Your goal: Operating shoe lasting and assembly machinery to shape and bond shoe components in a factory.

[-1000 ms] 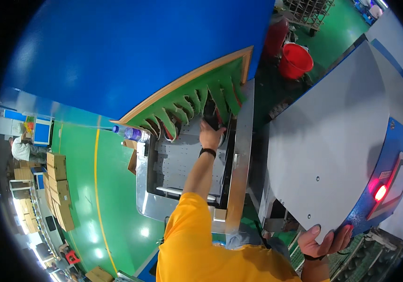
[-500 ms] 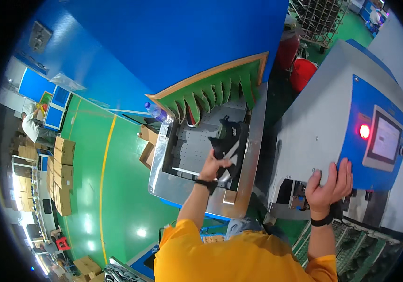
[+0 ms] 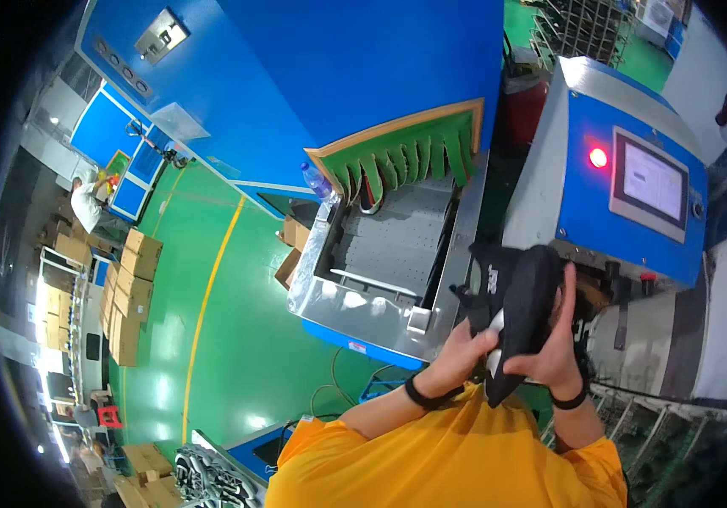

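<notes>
Between both hands I hold a black shoe upper (image 3: 522, 300) with a pale mark and a small light patch on it, in front of the blue and grey machine. My left hand (image 3: 462, 354) is closed on its left side, near a light grey part. On the other side my right hand (image 3: 556, 345) grips it, thumb toward me and fingers along the far edge. To the left lies the metal conveyor bed (image 3: 393, 241), its perforated plate bare where the shoe upper was. Green strip curtains (image 3: 414, 159) hang over its far end.
At the right stands the machine with a screen (image 3: 651, 182) and a lit red button (image 3: 598, 158). A purple-capped bottle (image 3: 316, 180) is by the conveyor's corner. Cardboard boxes (image 3: 132, 288) are stacked at left, near a person (image 3: 86, 201). A wire rack (image 3: 660, 427) stands low at right.
My left hand has lifted the black shoe upper off the conveyor bed and carried it right. My right hand has left the machine's front and taken hold of it too. The view has shifted.
</notes>
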`<state>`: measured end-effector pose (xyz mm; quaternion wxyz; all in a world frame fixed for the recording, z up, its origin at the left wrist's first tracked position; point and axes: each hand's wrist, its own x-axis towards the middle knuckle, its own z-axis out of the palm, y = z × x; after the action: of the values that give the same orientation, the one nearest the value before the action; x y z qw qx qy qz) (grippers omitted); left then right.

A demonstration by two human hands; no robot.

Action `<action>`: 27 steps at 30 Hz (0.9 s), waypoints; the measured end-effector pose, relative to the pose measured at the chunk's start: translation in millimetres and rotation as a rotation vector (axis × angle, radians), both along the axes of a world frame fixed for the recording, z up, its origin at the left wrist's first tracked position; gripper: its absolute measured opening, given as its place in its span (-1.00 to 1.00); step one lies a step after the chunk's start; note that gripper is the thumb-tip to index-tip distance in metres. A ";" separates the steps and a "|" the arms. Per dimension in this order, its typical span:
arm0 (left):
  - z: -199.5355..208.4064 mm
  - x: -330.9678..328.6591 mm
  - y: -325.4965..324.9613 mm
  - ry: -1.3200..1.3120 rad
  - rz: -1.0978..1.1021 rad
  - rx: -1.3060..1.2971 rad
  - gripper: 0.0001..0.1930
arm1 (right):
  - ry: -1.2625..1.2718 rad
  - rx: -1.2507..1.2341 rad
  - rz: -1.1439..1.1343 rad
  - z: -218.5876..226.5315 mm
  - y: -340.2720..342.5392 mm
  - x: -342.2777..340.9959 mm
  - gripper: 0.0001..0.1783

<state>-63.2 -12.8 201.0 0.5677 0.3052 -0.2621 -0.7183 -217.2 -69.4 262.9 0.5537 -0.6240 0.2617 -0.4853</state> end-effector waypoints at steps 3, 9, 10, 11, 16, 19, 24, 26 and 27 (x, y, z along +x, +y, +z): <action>-14.5 -11.4 -6.5 -0.479 0.149 0.117 -0.42 | 0.130 0.023 -0.086 3.4 7.9 -8.5 0.37; 8.6 -43.8 -1.0 -1.511 -0.071 -0.237 -0.63 | 0.513 -0.025 -0.236 -7.1 30.8 -79.1 0.15; 7.9 -53.2 2.4 -1.630 -0.270 -0.264 -0.67 | 0.611 -0.129 -0.265 -15.3 38.6 -87.5 0.13; -16.0 -50.6 9.1 -1.684 -0.415 -0.519 -0.71 | 0.689 -0.103 -0.221 -18.0 46.9 -92.2 0.10; -65.2 -43.7 17.5 -1.218 -0.369 -0.696 -0.74 | 0.550 0.309 -0.108 -38.7 61.4 -117.3 0.18; -23.0 -59.5 7.3 -1.167 -0.442 -0.515 -0.72 | -0.042 0.499 -0.113 -95.4 59.9 -134.9 0.12; -94.9 -43.9 0.7 -0.618 -0.382 -0.168 -0.72 | -0.435 0.604 -0.199 -88.4 103.3 -150.0 0.12; 16.3 -85.4 -5.8 -0.834 -0.278 -0.725 -0.65 | -0.538 0.576 -0.255 -101.2 110.1 -149.9 0.08; 27.2 -95.5 -6.5 -0.604 -0.277 -0.454 -0.66 | -0.577 0.546 -0.292 -106.6 112.4 -149.4 0.06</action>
<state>-158.7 -19.3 228.2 0.4157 0.3313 -0.6080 -0.5897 -366.5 43.1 156.2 0.6749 -0.2491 0.3005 -0.6262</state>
